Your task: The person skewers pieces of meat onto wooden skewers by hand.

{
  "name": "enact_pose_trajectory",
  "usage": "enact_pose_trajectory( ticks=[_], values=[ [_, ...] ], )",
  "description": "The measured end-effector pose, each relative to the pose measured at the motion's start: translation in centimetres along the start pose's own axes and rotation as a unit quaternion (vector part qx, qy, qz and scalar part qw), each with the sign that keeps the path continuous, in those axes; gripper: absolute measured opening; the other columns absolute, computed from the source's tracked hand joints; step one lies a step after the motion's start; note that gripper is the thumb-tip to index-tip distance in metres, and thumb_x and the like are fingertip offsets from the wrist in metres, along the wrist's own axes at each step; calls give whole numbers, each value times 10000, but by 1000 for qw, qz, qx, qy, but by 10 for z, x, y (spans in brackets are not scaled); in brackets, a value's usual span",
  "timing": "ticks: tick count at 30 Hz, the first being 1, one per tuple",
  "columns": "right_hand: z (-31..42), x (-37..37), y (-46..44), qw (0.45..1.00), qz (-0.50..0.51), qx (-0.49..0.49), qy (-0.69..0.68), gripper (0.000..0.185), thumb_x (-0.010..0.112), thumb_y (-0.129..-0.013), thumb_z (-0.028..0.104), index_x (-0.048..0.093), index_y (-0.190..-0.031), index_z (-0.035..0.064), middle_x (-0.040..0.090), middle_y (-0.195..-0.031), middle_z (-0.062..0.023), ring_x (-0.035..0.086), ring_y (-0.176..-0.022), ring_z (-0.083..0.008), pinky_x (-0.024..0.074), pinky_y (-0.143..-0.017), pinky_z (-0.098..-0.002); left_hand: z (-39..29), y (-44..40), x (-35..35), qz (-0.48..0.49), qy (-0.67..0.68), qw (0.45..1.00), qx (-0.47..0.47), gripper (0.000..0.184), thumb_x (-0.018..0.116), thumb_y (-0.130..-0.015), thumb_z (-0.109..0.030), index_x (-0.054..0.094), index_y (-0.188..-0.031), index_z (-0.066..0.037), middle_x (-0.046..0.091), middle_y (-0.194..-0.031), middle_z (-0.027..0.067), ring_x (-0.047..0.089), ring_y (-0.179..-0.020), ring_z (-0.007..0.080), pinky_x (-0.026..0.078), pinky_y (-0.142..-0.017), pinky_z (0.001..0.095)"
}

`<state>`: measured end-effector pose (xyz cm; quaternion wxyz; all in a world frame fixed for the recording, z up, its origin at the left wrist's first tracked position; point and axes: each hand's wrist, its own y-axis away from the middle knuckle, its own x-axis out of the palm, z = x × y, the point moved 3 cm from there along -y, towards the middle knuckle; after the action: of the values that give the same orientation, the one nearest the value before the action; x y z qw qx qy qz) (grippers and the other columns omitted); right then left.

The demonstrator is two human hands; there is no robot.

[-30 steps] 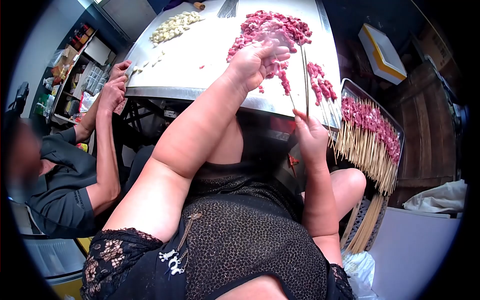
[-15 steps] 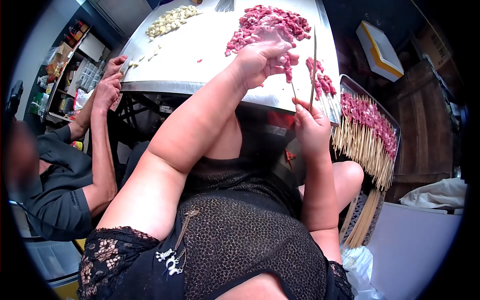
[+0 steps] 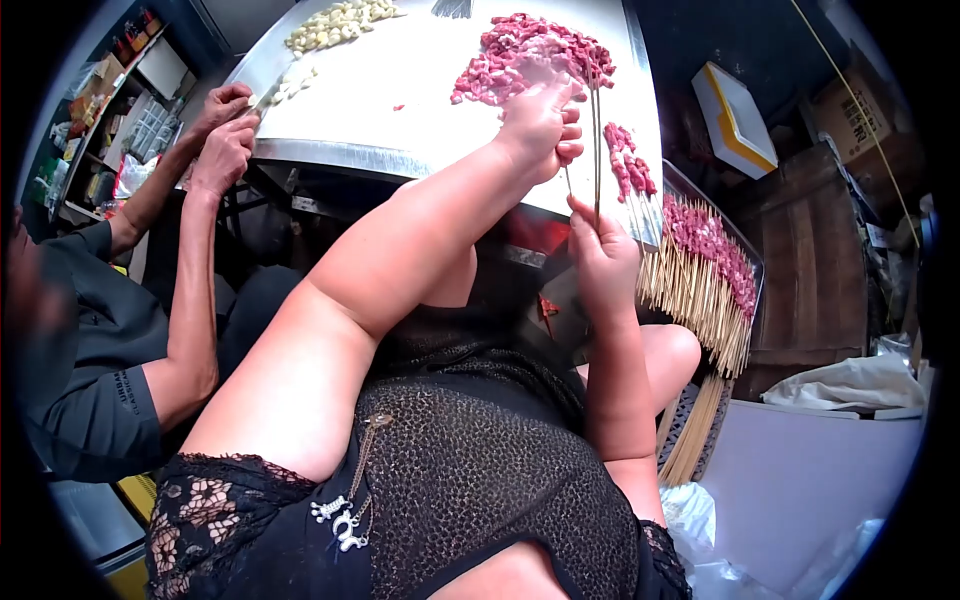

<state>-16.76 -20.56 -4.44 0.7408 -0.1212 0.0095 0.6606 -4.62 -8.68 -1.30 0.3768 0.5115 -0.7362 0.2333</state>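
Observation:
My left hand point(image 3: 543, 130) is curled at the front of the raw meat pile point(image 3: 535, 55), its fingers closed round the upper part of a thin skewer point(image 3: 569, 182). The meat on that skewer is hidden by the fingers. Lower right, my right hand point(image 3: 606, 258) pinches the skewer's lower end and also holds a few long bare skewers point(image 3: 597, 140) that point up past the pile. To the right, several threaded meat skewers point(image 3: 630, 165) lie on the white table point(image 3: 400, 125).
A tray of many meat skewers point(image 3: 705, 245) stands right of the table, with bare sticks point(image 3: 692, 425) below. Peeled garlic cloves point(image 3: 340, 25) lie at the back left. At the table's left edge are a co-worker's hands point(image 3: 226, 150). A white and yellow box point(image 3: 735, 120) is far right.
My left hand's fingers have curled over the meat that showed below them on the skewer. The bare skewers in my right hand have tilted. The whole view has shifted slightly.

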Motion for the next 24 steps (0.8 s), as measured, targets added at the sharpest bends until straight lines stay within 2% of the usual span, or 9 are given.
enact_pose_trajectory(
  ticks=[4, 5, 8, 9, 12, 14, 16, 22, 24],
  values=[
    [-3, 13, 4, 993, 3, 53, -107, 210, 554, -899, 72, 644, -1076, 4, 490, -641, 56, 393, -548, -13, 330, -483, -175, -3, 2, 2, 101, -20, 994, -46, 237, 450, -931, -258, 459, -712, -166, 422, -632, -43, 414, -486, 66, 325, -382, 214],
    [-7, 13, 4, 993, -2, 49, -108, 223, 544, -904, 68, 628, -1099, 2, 487, -635, 53, 387, -530, -15, 325, -476, -169, -4, 9, 16, 2, -83, 996, -27, 447, 400, -932, -481, 412, -1051, -51, 234, -599, -59, 186, -472, 51, 192, -411, 195],
    [-10, 2, 3, 977, -17, 74, -199, 239, 523, -912, 62, 602, -1127, -8, 484, -641, 53, 385, -517, -19, 319, -466, -164, -8, 4, 11, 65, -79, 993, -57, 865, 181, -834, -717, 274, -1334, -17, 586, -1005, 167, 568, -974, 270, 446, -856, 397],
    [-9, -1, 3, 978, -6, 82, -193, 251, 509, -917, 59, 582, -1145, -14, 484, -646, 52, 388, -511, -23, 319, -464, -160, -9, 0, 7, 74, -122, 989, -41, 971, 111, -789, -768, 183, -1394, -12, 448, -1286, 260, 373, -1262, 374, 291, -1032, 496],
    [-9, -4, 6, 982, -9, 77, -172, 244, 512, -914, 53, 589, -1135, -16, 489, -648, 49, 398, -527, -23, 324, -477, -161, -12, 1, 5, 26, -93, 994, -46, 836, 187, -866, -684, 242, -1362, -12, 483, -1232, 241, 435, -1204, 359, 394, -957, 471],
    [-11, -1, 5, 986, -13, 56, -159, 237, 523, -910, 54, 600, -1124, -13, 499, -657, 46, 412, -547, -22, 337, -494, -163, -8, 3, 10, 26, -99, 994, -43, 471, 402, -953, -424, 374, -1207, -28, 492, -761, 57, 534, -675, 169, 475, -582, 287],
    [-10, 6, 8, 993, -8, 55, -106, 229, 536, -905, 58, 612, -1110, -11, 510, -665, 44, 422, -560, -21, 348, -503, -168, -7, 17, 27, 8, -219, 976, 6, 344, 405, -969, -355, 404, -1130, -51, 337, -643, -22, 326, -500, 84, 325, -442, 222],
    [5, 10, 12, 992, -7, 77, -103, 226, 542, -903, 60, 615, -1102, -17, 512, -665, 43, 417, -551, -21, 346, -498, -170, -10, 20, 31, 27, -213, 977, 5, 463, 392, -941, -460, 397, -1139, -41, 248, -596, -53, 250, -489, 66, 262, -441, 209],
    [0, 2, 10, 984, -46, 63, -162, 227, 532, -907, 55, 609, -1106, -24, 509, -664, 43, 418, -553, -20, 343, -499, -165, -8, 8, 21, 61, -63, 995, -44, 690, 267, -881, -635, 358, -1212, -36, 538, -771, 50, 536, -711, 192, 486, -739, 386]
  ],
)
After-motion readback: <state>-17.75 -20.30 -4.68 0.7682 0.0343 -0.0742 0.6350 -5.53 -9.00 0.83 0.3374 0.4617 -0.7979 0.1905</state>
